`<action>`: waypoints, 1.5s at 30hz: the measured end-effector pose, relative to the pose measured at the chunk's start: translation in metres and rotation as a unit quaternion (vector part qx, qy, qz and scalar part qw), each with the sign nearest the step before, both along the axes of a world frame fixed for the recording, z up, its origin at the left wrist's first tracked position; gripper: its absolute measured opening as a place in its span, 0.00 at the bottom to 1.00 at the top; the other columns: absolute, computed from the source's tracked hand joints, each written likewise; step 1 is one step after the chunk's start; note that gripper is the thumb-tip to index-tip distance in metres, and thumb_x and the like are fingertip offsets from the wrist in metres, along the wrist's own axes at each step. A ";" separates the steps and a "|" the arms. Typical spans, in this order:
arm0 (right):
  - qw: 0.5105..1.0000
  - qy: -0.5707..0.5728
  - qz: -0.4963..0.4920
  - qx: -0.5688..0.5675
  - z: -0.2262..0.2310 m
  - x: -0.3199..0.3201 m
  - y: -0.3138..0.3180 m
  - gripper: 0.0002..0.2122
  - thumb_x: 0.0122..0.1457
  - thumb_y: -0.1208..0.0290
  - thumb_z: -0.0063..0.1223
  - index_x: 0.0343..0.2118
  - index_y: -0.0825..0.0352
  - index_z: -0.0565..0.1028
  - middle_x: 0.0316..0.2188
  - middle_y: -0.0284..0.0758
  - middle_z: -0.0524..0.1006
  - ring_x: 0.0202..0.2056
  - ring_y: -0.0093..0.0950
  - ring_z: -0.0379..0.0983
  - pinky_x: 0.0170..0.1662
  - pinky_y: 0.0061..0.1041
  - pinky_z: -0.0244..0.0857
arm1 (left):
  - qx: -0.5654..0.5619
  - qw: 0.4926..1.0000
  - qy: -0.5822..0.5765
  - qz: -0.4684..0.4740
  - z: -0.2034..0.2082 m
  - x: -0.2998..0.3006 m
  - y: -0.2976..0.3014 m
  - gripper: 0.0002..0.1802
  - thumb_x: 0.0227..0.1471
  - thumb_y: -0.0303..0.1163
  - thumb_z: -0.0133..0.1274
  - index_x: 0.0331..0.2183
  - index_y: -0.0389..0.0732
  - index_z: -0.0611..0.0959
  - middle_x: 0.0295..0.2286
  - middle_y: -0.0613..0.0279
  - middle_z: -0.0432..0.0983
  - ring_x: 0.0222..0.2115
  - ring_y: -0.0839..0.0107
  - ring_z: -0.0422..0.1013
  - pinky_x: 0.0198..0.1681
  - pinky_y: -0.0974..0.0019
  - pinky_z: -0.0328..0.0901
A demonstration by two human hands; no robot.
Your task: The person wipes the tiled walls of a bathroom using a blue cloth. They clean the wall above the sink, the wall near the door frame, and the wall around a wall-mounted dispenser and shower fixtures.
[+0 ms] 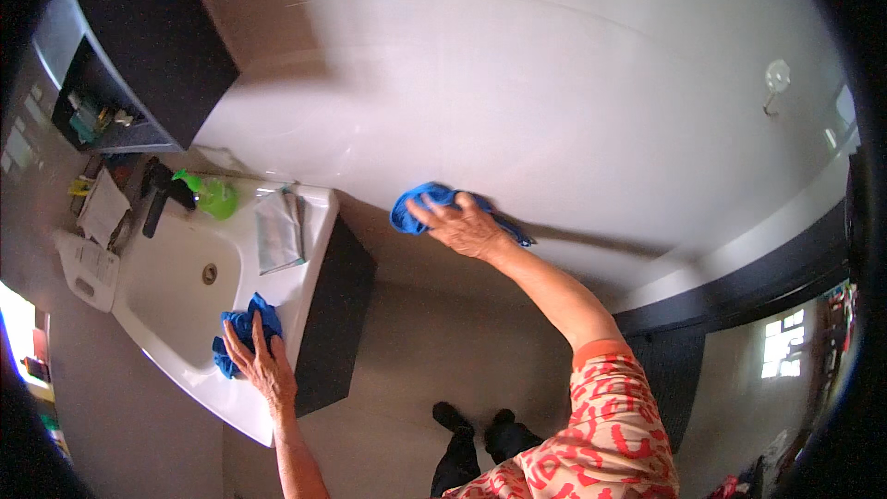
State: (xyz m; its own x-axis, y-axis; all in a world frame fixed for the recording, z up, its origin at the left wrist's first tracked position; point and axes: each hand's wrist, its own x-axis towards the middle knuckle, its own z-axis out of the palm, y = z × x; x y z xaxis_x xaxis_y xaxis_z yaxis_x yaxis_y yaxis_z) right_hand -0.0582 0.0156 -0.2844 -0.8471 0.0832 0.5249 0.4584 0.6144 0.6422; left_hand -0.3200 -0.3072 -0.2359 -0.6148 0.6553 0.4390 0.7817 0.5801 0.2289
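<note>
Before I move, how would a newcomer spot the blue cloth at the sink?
Find the white sink at left. Below its drain in the picture, a crumpled blue cloth lies under the left hand. Unlike the other blue cloth, under the right hand at the wall, it's on the sink.

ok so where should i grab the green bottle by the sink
Take the green bottle by its rounded body, probably coming in over the basin: that side looks open, while the narrower top sits beside the black faucet and the wall is behind.
</note>
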 end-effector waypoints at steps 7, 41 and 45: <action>0.998 0.066 -0.014 -0.007 0.015 0.058 0.000 0.23 0.52 0.49 0.46 0.52 0.49 0.65 0.60 0.22 0.50 0.59 0.22 0.41 0.47 0.31 0.46 | 0.006 0.991 0.122 0.056 -0.009 0.003 0.000 0.38 0.47 0.42 0.52 0.58 0.61 0.57 0.61 0.56 0.37 0.61 0.51 0.33 0.57 0.36 0.27; 0.855 0.457 -0.124 0.214 0.064 0.170 0.012 0.17 0.53 0.63 0.49 0.48 0.42 0.68 0.56 0.35 0.62 0.50 0.39 0.57 0.37 0.40 0.50 | 0.149 0.889 0.066 -0.428 -0.145 0.240 0.241 0.64 0.27 0.36 0.70 0.60 0.50 0.46 0.58 0.38 0.28 0.59 0.42 0.32 0.58 0.42 0.38; 0.811 0.502 -0.193 0.232 0.037 0.199 0.018 0.21 0.52 0.69 0.49 0.49 0.41 0.68 0.54 0.38 0.62 0.50 0.41 0.57 0.40 0.40 0.52 | 0.177 0.882 0.082 -0.430 -0.179 0.240 0.257 0.67 0.22 0.40 0.72 0.60 0.50 0.46 0.58 0.37 0.28 0.59 0.42 0.31 0.58 0.40 0.38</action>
